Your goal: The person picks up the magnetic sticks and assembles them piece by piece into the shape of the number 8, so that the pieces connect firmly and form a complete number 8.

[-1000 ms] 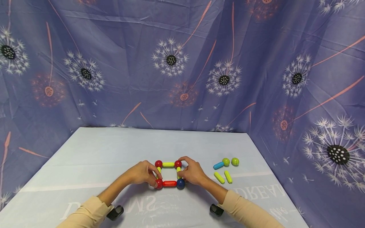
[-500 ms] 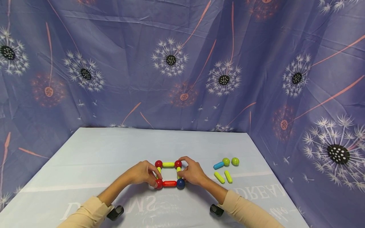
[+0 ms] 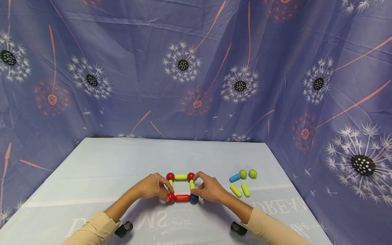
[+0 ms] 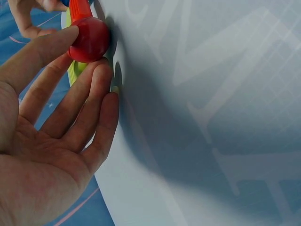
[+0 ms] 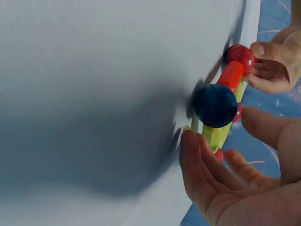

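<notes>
On the table lies a four-sided frame of rods and balls. My left hand [image 3: 154, 185] pinches its front left red ball [image 4: 91, 40] between thumb and fingers. A red rod [image 3: 182, 197] joins that ball to the dark blue ball [image 5: 215, 106] at front right. Yellow-green rods, one being the back rod [image 3: 180, 177], form the other sides, with red balls at the back corners, such as the back left ball [image 3: 170, 176]. My right hand [image 3: 211, 189] is spread around the right side, index near the back right red ball [image 3: 190, 176], thumb near the blue ball; contact is unclear.
To the right lie two loose yellow-green rods, one nearer the frame [image 3: 235, 191], and a blue rod [image 3: 234, 178] touching a green ball [image 3: 243, 174]. Another green ball [image 3: 252, 173] is beside them. A patterned purple cloth [image 3: 137, 85] hangs behind the pale table [image 3: 122, 156].
My right hand has shifted slightly toward me and right; its thumb has moved from the right rod to near the blue ball. The left hand and frame look almost still.
</notes>
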Tool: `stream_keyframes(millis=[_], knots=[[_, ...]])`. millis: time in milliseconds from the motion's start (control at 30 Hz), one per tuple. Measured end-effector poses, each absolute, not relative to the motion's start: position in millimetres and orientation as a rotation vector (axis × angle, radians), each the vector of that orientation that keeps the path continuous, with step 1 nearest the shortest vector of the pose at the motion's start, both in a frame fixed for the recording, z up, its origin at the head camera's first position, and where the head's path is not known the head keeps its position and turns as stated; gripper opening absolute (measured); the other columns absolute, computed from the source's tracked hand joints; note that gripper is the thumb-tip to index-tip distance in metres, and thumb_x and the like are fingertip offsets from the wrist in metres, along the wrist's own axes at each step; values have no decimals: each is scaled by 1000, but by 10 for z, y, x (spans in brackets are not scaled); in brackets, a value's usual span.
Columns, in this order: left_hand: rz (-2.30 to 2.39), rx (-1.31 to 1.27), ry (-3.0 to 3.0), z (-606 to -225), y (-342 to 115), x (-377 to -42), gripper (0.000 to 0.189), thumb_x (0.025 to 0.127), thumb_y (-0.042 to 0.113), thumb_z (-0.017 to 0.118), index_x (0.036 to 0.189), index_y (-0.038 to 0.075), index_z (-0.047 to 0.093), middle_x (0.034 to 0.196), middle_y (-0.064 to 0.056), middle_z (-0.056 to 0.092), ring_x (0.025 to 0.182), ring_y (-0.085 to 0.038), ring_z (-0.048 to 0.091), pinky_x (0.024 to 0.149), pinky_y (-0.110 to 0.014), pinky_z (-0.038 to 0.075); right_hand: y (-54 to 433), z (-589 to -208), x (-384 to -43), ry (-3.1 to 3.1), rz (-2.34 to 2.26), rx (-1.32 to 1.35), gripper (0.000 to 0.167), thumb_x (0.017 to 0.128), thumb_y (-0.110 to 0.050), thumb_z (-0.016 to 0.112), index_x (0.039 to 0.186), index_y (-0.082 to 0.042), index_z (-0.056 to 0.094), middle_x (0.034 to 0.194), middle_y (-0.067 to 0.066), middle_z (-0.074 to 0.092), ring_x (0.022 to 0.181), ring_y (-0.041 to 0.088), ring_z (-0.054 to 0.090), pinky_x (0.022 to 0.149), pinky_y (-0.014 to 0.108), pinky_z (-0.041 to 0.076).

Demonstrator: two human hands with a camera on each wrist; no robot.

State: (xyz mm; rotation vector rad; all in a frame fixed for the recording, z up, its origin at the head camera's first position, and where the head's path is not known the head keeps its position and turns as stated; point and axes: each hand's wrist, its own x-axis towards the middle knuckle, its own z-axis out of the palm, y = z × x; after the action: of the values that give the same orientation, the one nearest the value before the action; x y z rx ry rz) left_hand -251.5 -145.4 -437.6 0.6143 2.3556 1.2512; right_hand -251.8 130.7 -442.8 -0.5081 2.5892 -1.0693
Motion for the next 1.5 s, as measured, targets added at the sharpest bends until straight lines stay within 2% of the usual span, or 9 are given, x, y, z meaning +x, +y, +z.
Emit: stream_keyframes(millis=[167, 367, 700, 933, 1133, 1300, 1500], knots=[[1258, 615, 2352, -4381, -1458, -2517, 25, 72, -2, 81, 95, 6, 79, 79, -6, 77, 72, -13, 69, 67, -32, 50, 1319, -4407, -2453, 2537, -1074, -524, 29, 83, -19, 83, 104, -13, 63, 84, 0, 73, 73, 17, 65, 63, 32, 49], [1262, 625, 2362, -4392, -1459, -2523, 25, 71, -1, 82, 95, 7, 79, 79, -6, 77, 71, -13, 68, 65, -31, 50, 1320, -4417, -2429, 2560, -1087, -547, 22, 82, -17, 83, 96, -15, 65, 85, -1, 72, 73, 13, 62, 62, 29, 49], [1255, 620, 2462, -4428, -1420, -2631, 22, 74, 4, 83, 95, 8, 80, 79, -4, 77, 71, -9, 67, 63, -26, 49, 1324, -4475, -2573, 2638, -1134, -534, 19, 83, -16, 82, 95, -13, 67, 84, 3, 75, 69, 13, 62, 59, 30, 48], [1271, 486, 2524, -4468, -1395, -2744, 22, 77, 9, 85, 99, 11, 81, 83, -2, 78, 75, -11, 63, 67, -29, 48, 1309, -4512, -2733, 2648, -1230, -482, 18, 83, -12, 82, 95, -10, 69, 86, 8, 75, 67, 15, 66, 58, 30, 50], [1313, 358, 2525, -4475, -1374, -2823, 25, 80, 12, 84, 104, 12, 81, 92, -2, 77, 73, -14, 61, 67, -31, 51, 1289, -4530, -2843, 2667, -1255, -407, 18, 83, -12, 82, 95, -11, 69, 85, 7, 75, 65, 17, 66, 57, 29, 49], [1367, 273, 2510, -4516, -1375, -2875, 27, 81, 13, 83, 108, 13, 81, 104, -4, 76, 80, -14, 64, 72, -34, 56, 1279, -4550, -2924, 2678, -1263, -395, 18, 82, -13, 82, 95, -10, 69, 84, 7, 76, 66, 20, 69, 56, 28, 49], [1491, 246, 2441, -4594, -1394, -2923, 29, 83, 12, 81, 112, 8, 78, 101, -7, 77, 83, -14, 67, 76, -34, 59, 1278, -4554, -2977, 2687, -1269, -391, 21, 81, -13, 82, 97, -8, 69, 83, 6, 77, 66, 23, 71, 55, 27, 48]])
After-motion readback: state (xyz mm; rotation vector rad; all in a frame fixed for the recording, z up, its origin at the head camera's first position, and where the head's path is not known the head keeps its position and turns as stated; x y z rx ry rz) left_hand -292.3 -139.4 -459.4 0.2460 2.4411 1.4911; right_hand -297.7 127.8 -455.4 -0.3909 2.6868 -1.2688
